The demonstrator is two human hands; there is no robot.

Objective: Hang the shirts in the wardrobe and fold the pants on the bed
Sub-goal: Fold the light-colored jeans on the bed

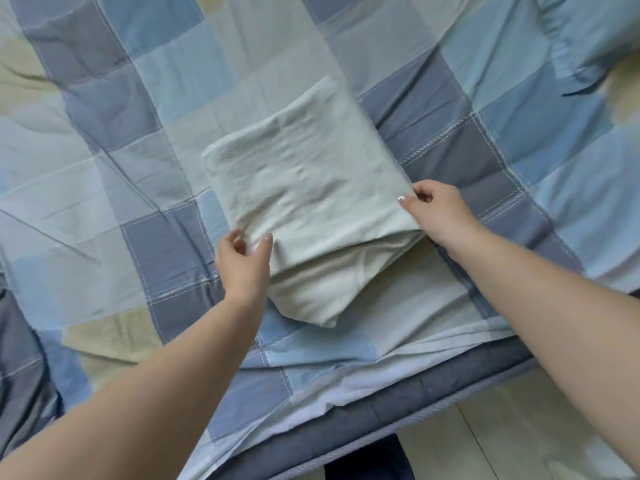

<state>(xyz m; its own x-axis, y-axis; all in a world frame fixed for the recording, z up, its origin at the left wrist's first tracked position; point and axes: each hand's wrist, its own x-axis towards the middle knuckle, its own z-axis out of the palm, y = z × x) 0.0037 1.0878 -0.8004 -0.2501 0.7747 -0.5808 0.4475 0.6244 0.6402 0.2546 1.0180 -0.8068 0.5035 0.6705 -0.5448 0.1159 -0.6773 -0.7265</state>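
Observation:
A pale grey-green pair of pants [304, 188] lies folded into a thick rectangle on the bed [467, 161], which has a blue, grey and beige checked cover. My left hand [242, 261] pinches the near left corner of the top layer between thumb and fingers. On the near right corner, my right hand [436, 211] pinches the same layer. Under the top layer, a lower fold of the pants sticks out toward me.
The bed's near edge [398, 407] runs across the lower right with a dark blue mattress border. Beyond it is pale tiled floor [502, 441] and a dark item [374, 462] at the bottom edge. A blue pillow [588, 39] lies at the top right.

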